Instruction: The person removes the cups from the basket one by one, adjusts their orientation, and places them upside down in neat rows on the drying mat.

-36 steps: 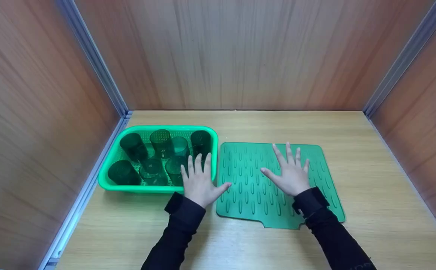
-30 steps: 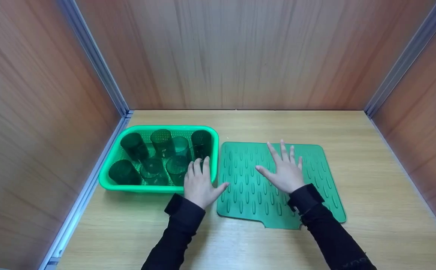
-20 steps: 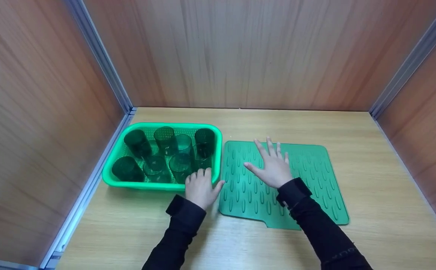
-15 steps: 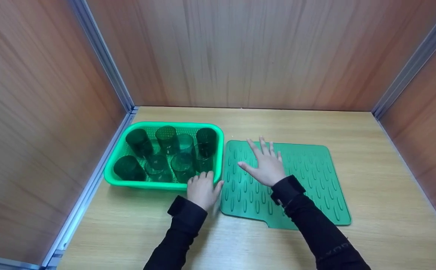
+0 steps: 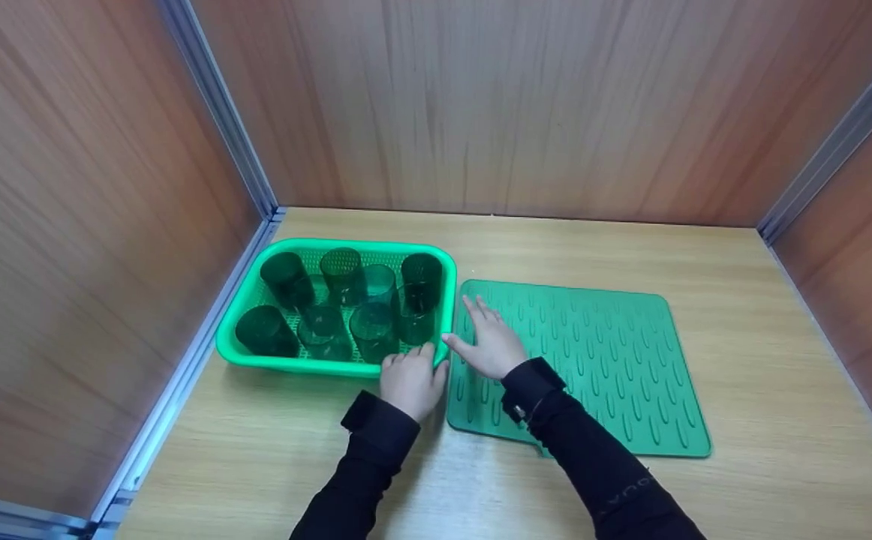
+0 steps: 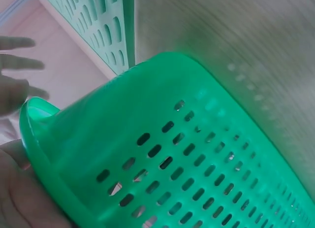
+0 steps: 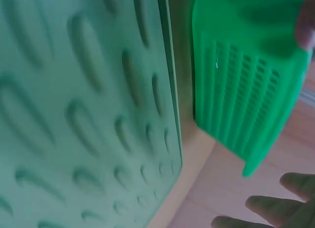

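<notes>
A green perforated plastic basket (image 5: 286, 363) holds several dark, see-through tumblers (image 5: 266, 331). My left hand (image 5: 412, 381) grips its near right corner, fingers curled over the rim; in the left wrist view that hand's palm (image 6: 24, 203) lies against the rim's outside. Beside the basket's right wall, my right hand (image 5: 492, 347) is spread, its fingers straight. Its thumb overlaps the basket rim, though contact is not certain. In the right wrist view the right fingers (image 7: 275, 208) stand apart from the basket wall (image 7: 236, 95).
A green ribbed mat (image 5: 608, 360) with raised oval bumps lies just right of the basket, partly under my right hand and sleeve. Wooden panels (image 5: 481, 105) rise at the back and both sides of the light wooden table (image 5: 436, 487).
My right hand has swung left across the mat to the basket's right side. My left hand's fingers have drawn back and curled over the basket rim. The head view has shifted slightly.
</notes>
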Demonstrator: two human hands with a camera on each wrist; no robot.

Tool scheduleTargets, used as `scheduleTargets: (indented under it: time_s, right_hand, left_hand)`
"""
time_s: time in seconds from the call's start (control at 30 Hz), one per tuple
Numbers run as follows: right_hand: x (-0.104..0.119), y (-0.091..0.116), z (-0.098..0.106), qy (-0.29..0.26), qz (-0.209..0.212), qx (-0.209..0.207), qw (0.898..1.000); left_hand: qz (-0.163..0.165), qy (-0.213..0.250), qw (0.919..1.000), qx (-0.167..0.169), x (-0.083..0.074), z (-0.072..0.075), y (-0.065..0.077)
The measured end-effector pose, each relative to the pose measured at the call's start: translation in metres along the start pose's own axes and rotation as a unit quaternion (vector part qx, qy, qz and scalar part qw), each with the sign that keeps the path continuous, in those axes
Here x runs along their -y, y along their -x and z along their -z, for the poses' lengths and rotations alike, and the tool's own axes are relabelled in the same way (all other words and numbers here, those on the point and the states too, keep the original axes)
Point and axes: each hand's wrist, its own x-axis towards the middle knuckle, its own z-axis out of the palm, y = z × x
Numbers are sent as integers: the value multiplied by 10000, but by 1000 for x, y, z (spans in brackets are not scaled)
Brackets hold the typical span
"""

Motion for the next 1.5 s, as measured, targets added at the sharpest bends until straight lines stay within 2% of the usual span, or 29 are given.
scheduleTargets:
  time_s: [0.3,0.5,0.7,0.8,0.9,1.03,1.1,1.17,1.27,1.5]
  right_hand:
    - [7,-4,-22,-679,-131,252,9973]
    - [10,-6,-28,-1355,-243,408,9896]
    - [15,-6,-30,-1936,-343,534,9790]
    - [16,-6,-31,-2155,-308,557,9744]
    - [17,-6,-31,-2396,-364,675,9678]
    - [17,-5,-32,-2687,-550,838,9580]
    - [17,-5,-33,-2765,-623,848,9552]
    - [17,-5,-33,-2810,-677,819,9538]
    - [18,-4,-35,-2904,-722,743,9513]
    - [21,2,-39,-3143,-822,642,9436]
  left_hand:
    - [-180,139,9994,-271,5,7,0]
    - [-280,282,9973,-619,10,16,-3]
    - [-586,99,9905,-1236,21,30,-16]
    - [-521,-129,9901,-1300,29,40,-26]
    - [-245,-341,9940,-1014,38,51,-36]
    - [352,-414,9985,-37,47,62,-46]
    - [608,-419,9962,470,50,65,-51]
    - [769,-442,9926,830,53,66,-55]
    - [738,-491,9908,1020,54,66,-60]
    - [561,-312,9917,1112,53,58,-64]
